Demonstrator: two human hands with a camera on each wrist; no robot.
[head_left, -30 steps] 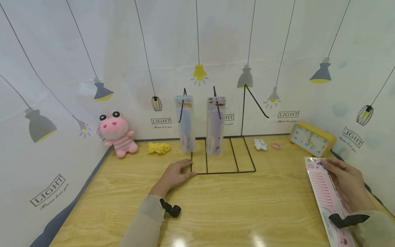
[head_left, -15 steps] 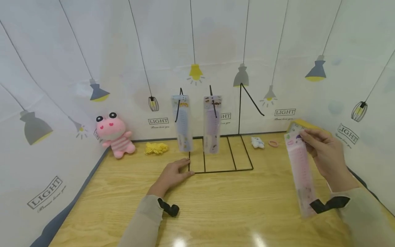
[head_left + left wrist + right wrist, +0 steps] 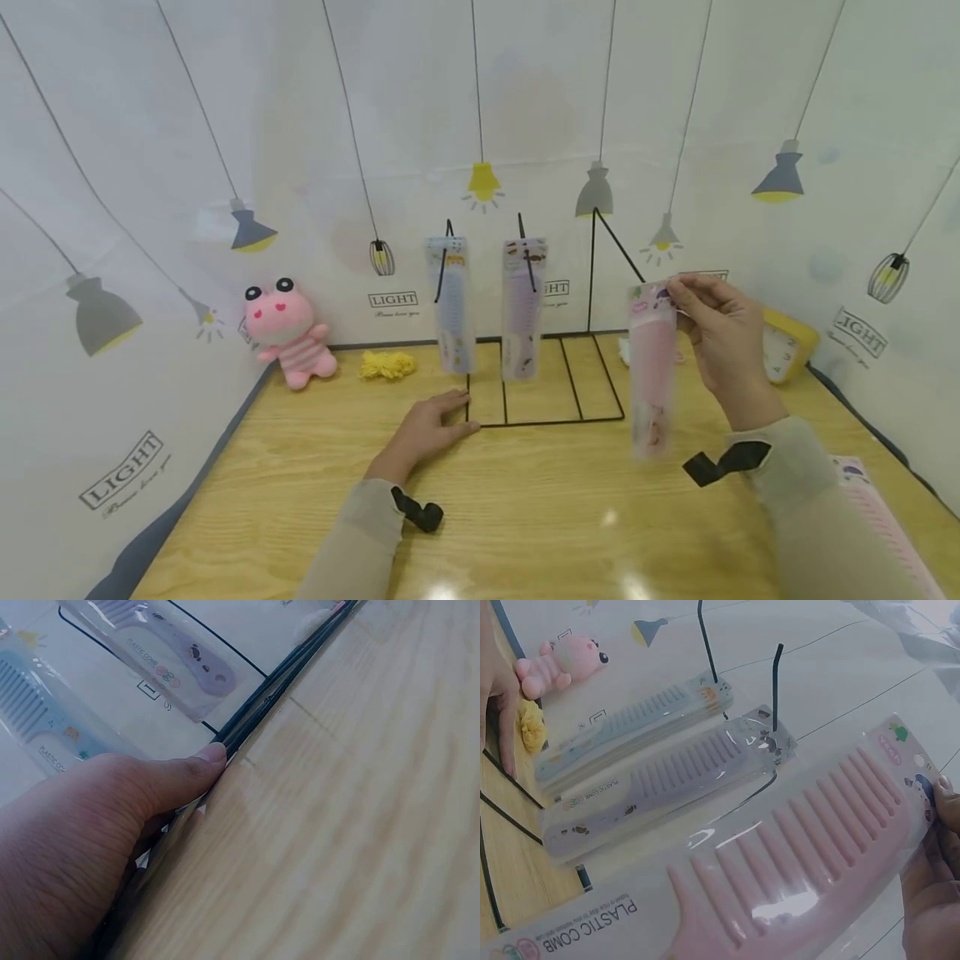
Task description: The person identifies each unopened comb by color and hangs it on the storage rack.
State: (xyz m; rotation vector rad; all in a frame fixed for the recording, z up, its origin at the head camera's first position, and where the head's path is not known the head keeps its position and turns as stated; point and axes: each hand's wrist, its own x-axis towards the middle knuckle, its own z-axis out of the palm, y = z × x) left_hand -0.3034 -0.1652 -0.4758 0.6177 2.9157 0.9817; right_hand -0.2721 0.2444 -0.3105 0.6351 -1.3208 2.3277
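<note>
My right hand (image 3: 720, 342) pinches the top corner of a bagged pink comb (image 3: 652, 358), which hangs upright in front of the rack's right hook (image 3: 618, 246). From the head view I cannot tell whether the hook's tip touches the bag. A bagged blue comb (image 3: 452, 312) hangs on the left hook of the black wire rack (image 3: 551, 423), and a bagged purple comb (image 3: 522, 312) on the middle one. My left hand (image 3: 423, 429) rests on the front left corner of the rack's base. In the left wrist view its thumb (image 3: 191, 776) presses along the wire.
Another bagged pink comb (image 3: 885, 517) lies at the right, partly behind my right sleeve. A pink plush toy (image 3: 288, 333) and yellow yarn (image 3: 387, 364) are at the back left. The yellow clock (image 3: 787, 346) and a small white item (image 3: 624, 352) are partly hidden.
My right hand has lifted the pink comb from the right side and carried it left to the rack's right hook. Another bagged pink comb is now visible. The left hand stays put.
</note>
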